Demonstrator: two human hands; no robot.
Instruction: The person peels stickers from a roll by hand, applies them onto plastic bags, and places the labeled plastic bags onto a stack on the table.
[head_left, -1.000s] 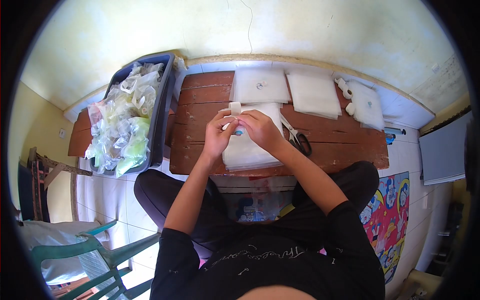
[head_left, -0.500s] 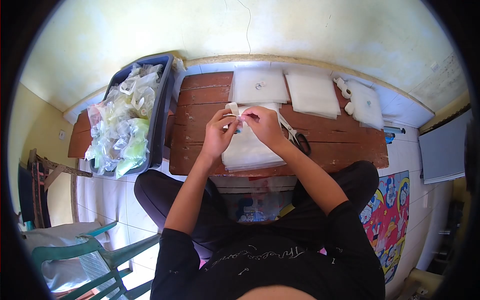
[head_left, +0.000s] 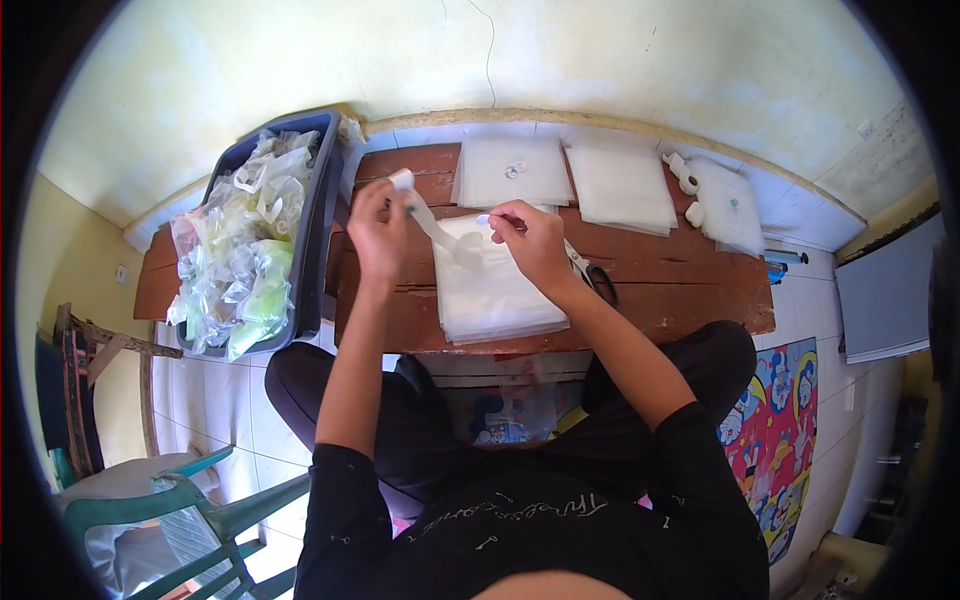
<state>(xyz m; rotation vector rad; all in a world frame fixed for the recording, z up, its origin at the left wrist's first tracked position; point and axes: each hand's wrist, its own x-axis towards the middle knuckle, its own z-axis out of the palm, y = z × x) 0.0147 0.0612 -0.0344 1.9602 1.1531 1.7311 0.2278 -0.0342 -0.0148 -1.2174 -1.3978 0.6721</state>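
Observation:
My left hand (head_left: 380,232) is closed on a small white roll (head_left: 401,180), left of the bag stack, and a pale strip (head_left: 436,229) trails from it over the stack. Between the thumb and fingers of my right hand (head_left: 532,243) is a small round sticker (head_left: 483,220), held above the stack's upper edge. The stack of clear plastic bags (head_left: 497,300) lies flat near the front of the brown wooden table (head_left: 680,290). Black-handled scissors (head_left: 601,285) rest beside its right edge, partly hidden by my right hand and forearm.
A dark bin (head_left: 318,215) full of plastic bags (head_left: 240,240) stands at the left. Two more bag stacks (head_left: 512,180) (head_left: 622,190) lie along the back. White rolls (head_left: 686,180) and another bag pile (head_left: 728,207) are at the right. A green chair (head_left: 190,500) is at lower left.
My hands have moved apart. The left went left with the roll, drawing the strip out, while the right moved slightly right with the sticker now visible in its fingers.

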